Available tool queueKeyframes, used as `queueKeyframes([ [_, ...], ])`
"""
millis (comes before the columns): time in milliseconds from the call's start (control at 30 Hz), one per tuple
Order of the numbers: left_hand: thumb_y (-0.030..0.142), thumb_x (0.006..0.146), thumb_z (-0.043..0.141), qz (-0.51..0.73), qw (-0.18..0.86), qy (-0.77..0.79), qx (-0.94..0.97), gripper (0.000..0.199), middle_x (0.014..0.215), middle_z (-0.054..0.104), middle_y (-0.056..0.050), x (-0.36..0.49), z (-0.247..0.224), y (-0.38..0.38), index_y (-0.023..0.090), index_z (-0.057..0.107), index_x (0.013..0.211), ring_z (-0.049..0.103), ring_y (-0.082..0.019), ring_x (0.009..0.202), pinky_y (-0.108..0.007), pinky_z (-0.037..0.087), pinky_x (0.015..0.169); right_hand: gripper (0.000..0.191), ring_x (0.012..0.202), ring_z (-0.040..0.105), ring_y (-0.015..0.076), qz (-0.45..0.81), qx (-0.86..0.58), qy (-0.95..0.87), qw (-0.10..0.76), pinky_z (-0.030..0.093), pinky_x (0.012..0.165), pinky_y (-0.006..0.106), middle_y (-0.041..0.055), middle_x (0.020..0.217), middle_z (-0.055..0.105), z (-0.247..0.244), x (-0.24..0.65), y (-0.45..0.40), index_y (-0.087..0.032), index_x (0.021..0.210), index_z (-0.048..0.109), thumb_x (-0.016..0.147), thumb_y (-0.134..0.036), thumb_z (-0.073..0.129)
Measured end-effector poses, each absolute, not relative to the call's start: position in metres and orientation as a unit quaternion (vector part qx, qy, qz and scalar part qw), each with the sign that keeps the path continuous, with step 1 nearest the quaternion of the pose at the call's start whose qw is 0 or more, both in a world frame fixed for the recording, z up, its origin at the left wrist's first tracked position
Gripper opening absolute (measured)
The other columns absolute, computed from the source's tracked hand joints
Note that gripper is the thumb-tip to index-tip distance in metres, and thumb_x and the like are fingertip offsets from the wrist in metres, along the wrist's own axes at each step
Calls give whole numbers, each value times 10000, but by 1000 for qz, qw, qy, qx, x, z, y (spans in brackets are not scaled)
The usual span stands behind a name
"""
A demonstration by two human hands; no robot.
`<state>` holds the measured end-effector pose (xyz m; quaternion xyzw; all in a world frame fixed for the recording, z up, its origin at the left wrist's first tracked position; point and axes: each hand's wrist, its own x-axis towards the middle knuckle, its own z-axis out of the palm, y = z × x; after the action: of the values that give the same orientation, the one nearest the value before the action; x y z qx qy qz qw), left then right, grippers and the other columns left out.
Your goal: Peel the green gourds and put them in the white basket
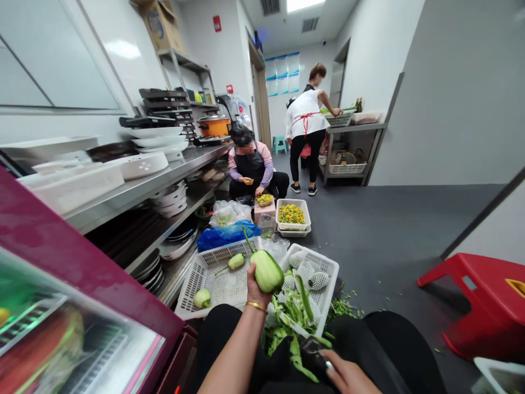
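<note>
- The left hand (255, 285) has a thin gold-coloured bangle (256, 305) around its wrist.
- The left forearm is bare, with no sleeve in view.
- The right hand (348, 375) shows at the bottom edge of the view, bare as far as it can be seen, without ring or glove.
- Both legs are clad in plain black trousers (394, 345) of a matt cloth, without visible pattern or marking.
</note>
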<state>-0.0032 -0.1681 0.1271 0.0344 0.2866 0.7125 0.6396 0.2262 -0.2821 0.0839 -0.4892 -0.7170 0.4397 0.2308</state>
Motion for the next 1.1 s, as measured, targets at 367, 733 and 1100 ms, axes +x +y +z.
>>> queueKeyframes([
  [367,372,696,651,587,766,233,120,398,822,688,-124,19,100,-180,100,617,985,643,-298,894,-442,480,851,394,1051,586,239,365,-487,-738,291,418,933,393,103,1135,643,188,195,-198,-175,1181,543,857,-319,371],
  [733,310,683,642,724,620,302,9,327,753,680,-41,-2,122,-163,158,614,971,648,-193,675,-335,525,724,419,1064,601,243,453,-484,-734,149,445,924,346,105,1139,659,115,231,-278,-187,1170,592,853,-361,380],
  [1100,325,705,619,707,620,338,-47,269,734,663,-37,21,136,-166,165,613,921,629,-180,628,-323,512,640,510,1196,504,259,316,-495,-757,288,399,1002,402,180,1290,535,118,169,-241,-80,1306,454,879,-317,308],
])
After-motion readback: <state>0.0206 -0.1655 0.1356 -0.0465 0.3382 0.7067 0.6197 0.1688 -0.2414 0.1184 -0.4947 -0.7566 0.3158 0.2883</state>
